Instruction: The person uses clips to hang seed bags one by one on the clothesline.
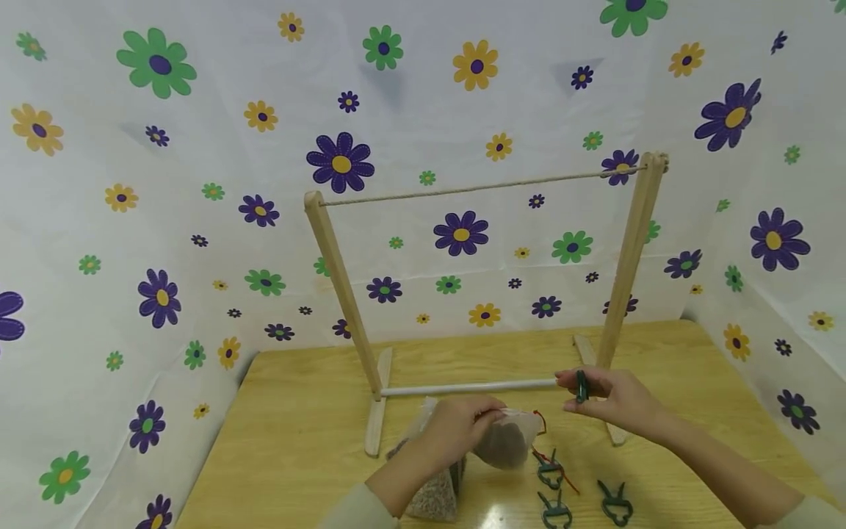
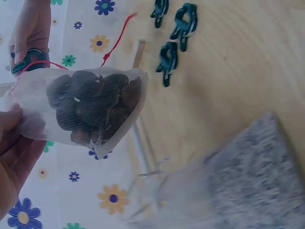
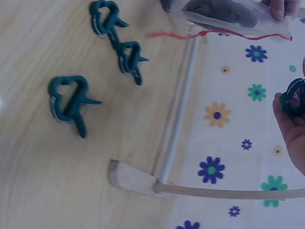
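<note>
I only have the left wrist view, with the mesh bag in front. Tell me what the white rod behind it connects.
Observer: The white rod runs between two upright wooden posts, low down near their feet.
Operator: Report what's at the top.
Observer: A thin cord is strung from post to post.
Operator: Place the right hand against that frame.
Observer: From the head view, the right hand, holding a green clip, overlaps the lower end of the right-side post.
</note>
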Action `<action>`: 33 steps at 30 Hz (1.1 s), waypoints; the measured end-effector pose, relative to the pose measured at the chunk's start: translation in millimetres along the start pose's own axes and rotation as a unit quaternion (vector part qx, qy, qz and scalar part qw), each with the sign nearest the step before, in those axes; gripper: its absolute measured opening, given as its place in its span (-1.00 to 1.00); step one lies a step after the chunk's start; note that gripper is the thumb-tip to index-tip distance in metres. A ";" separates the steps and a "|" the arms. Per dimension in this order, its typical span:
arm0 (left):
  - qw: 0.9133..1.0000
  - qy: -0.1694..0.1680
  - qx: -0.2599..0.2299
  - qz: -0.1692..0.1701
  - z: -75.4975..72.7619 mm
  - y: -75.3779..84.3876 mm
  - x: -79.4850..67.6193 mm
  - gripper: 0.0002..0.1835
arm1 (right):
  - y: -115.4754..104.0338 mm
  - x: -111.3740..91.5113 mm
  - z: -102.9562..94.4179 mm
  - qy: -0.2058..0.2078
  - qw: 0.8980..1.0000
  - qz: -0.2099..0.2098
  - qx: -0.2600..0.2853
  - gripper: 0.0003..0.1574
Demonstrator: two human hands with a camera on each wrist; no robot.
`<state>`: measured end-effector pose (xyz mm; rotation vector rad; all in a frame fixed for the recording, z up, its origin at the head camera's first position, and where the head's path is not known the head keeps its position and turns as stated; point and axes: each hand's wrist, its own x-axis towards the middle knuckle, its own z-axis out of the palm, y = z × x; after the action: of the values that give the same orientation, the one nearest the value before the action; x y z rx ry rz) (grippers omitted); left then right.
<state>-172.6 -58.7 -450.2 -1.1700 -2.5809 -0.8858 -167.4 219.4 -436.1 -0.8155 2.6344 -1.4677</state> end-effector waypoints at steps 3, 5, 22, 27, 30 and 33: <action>0.998 0.027 0.043 0.026 -7.7 0.1 10.9 -0.85 | -9.2 5.7 -7.4 -0.001 1.000 0.007 -0.007 -0.54; 0.997 0.043 0.059 0.035 -13.0 0.5 17.0 -0.87 | -14.3 9.2 -11.1 0.000 1.000 0.015 -0.006 -0.55; 0.977 0.126 0.136 0.101 -65.6 21.1 85.5 -0.88 | -66.6 41.8 -68.1 0.046 0.997 -0.054 0.015 -0.67; 0.981 0.128 0.123 0.077 -84.7 27.1 102.6 -0.85 | -85.8 54.6 -91.1 0.059 0.998 -0.038 -0.003 -0.67; 0.984 0.128 0.102 0.074 -90.6 29.2 113.1 -0.85 | -94.2 60.0 -102.7 0.066 0.997 -0.041 -0.006 -0.68; 0.987 0.117 0.085 0.066 -93.7 33.2 124.7 -0.84 | -103.1 64.2 -113.5 0.075 0.996 -0.044 -0.008 -0.73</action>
<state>-240.5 -17.7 -311.9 -1.1018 -2.3125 -0.7126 -207.8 236.5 -275.8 -0.8643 2.7545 -1.5915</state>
